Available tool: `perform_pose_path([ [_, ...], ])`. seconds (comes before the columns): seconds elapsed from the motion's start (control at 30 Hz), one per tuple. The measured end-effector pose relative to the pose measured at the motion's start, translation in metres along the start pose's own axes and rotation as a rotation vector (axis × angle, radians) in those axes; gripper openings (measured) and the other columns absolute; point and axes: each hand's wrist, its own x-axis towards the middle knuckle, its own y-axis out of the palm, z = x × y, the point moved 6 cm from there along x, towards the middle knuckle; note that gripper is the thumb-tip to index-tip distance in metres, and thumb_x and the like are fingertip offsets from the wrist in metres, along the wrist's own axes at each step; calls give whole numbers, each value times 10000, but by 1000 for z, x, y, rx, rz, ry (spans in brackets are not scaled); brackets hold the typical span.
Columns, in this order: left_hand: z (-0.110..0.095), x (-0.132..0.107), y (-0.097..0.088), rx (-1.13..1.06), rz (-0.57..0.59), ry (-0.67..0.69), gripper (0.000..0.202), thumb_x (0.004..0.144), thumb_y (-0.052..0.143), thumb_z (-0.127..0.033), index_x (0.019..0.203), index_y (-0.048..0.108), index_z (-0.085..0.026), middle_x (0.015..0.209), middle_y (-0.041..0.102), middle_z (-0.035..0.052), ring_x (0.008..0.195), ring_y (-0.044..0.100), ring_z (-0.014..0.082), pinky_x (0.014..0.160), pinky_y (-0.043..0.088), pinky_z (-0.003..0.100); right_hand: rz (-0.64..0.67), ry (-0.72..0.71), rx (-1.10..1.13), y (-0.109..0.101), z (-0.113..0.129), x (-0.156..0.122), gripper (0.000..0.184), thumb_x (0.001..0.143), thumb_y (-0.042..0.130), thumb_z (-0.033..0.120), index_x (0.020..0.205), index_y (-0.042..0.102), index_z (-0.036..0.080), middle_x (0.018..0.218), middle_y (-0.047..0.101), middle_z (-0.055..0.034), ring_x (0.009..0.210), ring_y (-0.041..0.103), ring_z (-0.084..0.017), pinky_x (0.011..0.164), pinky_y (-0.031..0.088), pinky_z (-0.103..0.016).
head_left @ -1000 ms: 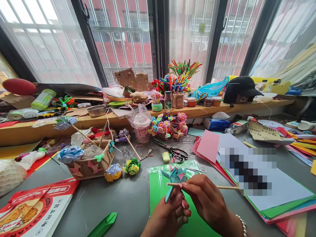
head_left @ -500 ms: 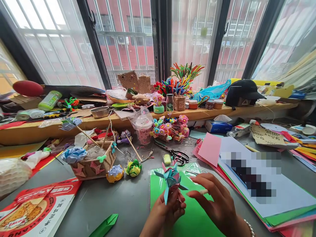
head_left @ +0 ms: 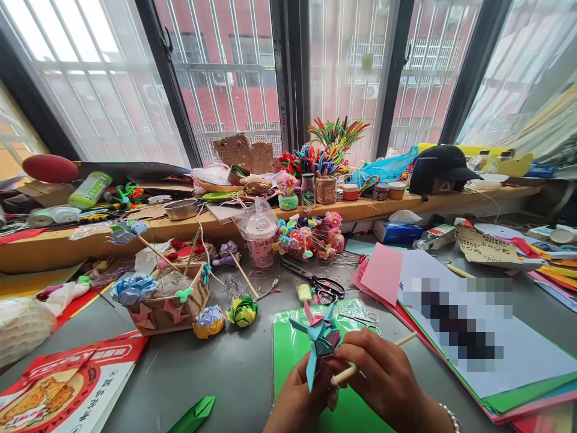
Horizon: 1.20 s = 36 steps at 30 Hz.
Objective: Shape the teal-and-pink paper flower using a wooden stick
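A folded paper flower in light blue and pink, with pointed petals, is pinched in my left hand. My right hand is closed around a pale wooden stick, which slants through its fingers. One stick end shows beside the flower's base, near my left fingertips. My right fingertips reach the flower's lower right side; whether they press on it I cannot tell. Both hands are above a green sheet in a clear sleeve. A folded green paper piece lies to the left on the grey table.
Black-handled scissors and small silver scissors lie beyond my hands. Left stands a cardboard box with paper flowers around it. A paper stack is on the right. A pink cup stands near the wooden ledge.
My right hand has moved left and closed in on the flower, bringing the stick across beside its base. The flower has shifted slightly right and down in my left hand.
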Motion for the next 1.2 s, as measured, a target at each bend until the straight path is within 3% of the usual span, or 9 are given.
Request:
perform_pose_path([
  [0.23,-3,-5,4,-23,24,22,338,593,734,-431,592,594,-124,508,498,-25,431,380,52,453,228,211,68,113,79,6,-10,-3,152,889,448,222,795,552,164,704,585,-48,603,567,-137,524,471,-221],
  [0.4,0,-4,4,-18,70,-10,356,636,695,-456,564,574,-129,463,461,-39,415,394,52,448,254,201,35,208,187,8,-17,-1,205,886,428,179,723,552,167,646,553,-28,563,547,-120,505,463,-204],
  [0.57,1,-3,5,-38,61,-38,357,611,720,-442,565,572,-120,508,495,-21,440,400,54,448,275,194,55,287,194,10,-23,-2,150,872,470,217,780,579,171,687,580,-33,589,566,-129,513,472,-209],
  [0.77,0,-4,5,-61,35,-44,322,612,734,-397,584,569,-121,554,535,0,490,441,71,483,307,196,31,258,152,7,-22,-2,179,876,438,192,773,580,161,685,581,-42,603,575,-142,526,481,-224],
  [1.03,2,-1,1,-29,26,9,335,617,707,-453,591,633,-127,524,539,3,462,433,74,450,283,199,19,212,216,6,-18,1,231,895,408,194,724,562,170,645,549,-23,553,539,-113,486,458,-195],
  [1.2,-6,-3,-1,25,16,30,277,557,763,-399,613,682,-141,524,567,2,455,420,70,474,298,206,24,209,249,-4,-21,5,244,846,525,366,715,589,171,640,564,-20,549,554,-119,494,474,-208],
])
